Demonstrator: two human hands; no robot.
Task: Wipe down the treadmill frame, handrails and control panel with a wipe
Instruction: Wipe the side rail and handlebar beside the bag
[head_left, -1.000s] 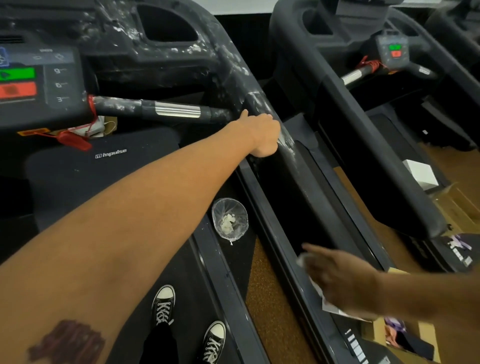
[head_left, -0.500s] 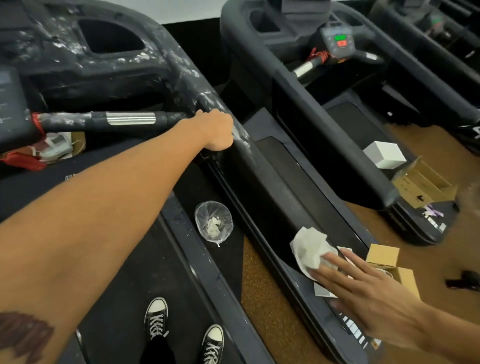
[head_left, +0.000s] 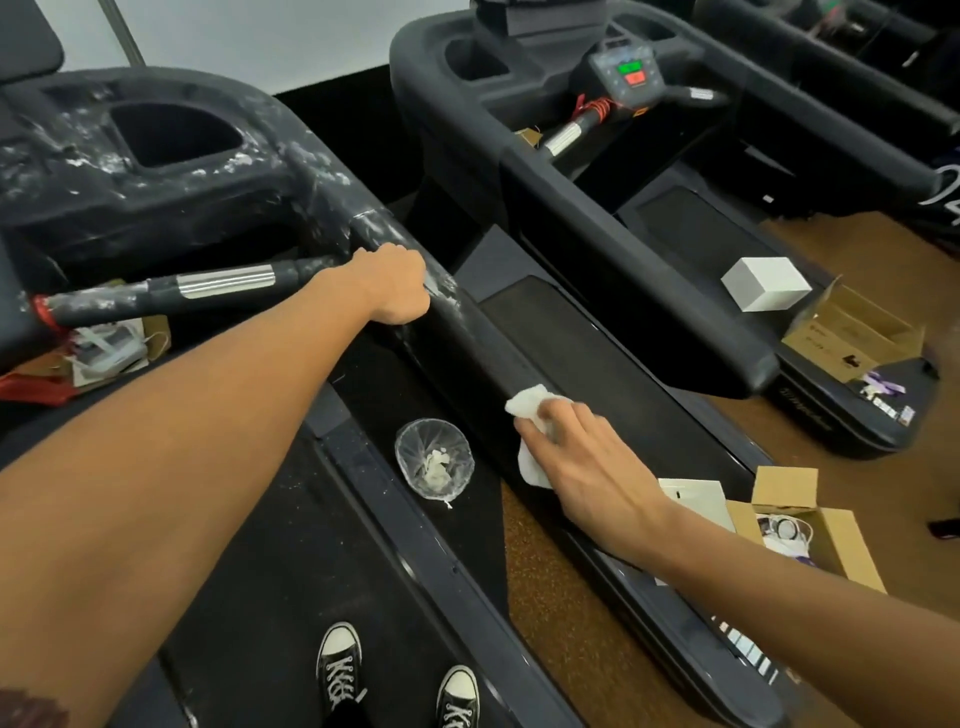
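Observation:
I stand on a black treadmill whose right handrail (head_left: 467, 338) slopes down to the right, smeared with white residue near the top. My left hand (head_left: 397, 291) is shut around the upper part of that handrail. My right hand (head_left: 582, 462) presses a white wipe (head_left: 530, 410) against the lower stretch of the same rail. The console frame (head_left: 171, 171) with a cup recess at the upper left is heavily streaked white. A front grip bar (head_left: 223, 283) with a silver sensor band runs left from my left hand.
A clear plastic bowl (head_left: 434, 460) with white bits sits on the side rail by my shoes (head_left: 340, 670). A second treadmill (head_left: 623, 249) stands to the right. Cardboard boxes (head_left: 810, 519) and a white box (head_left: 766, 283) lie on the brown floor and decks.
My right hand carried the wipe up from low beside the neighbouring deck and now presses it on the handrail. My left hand kept its grip. The view swung right.

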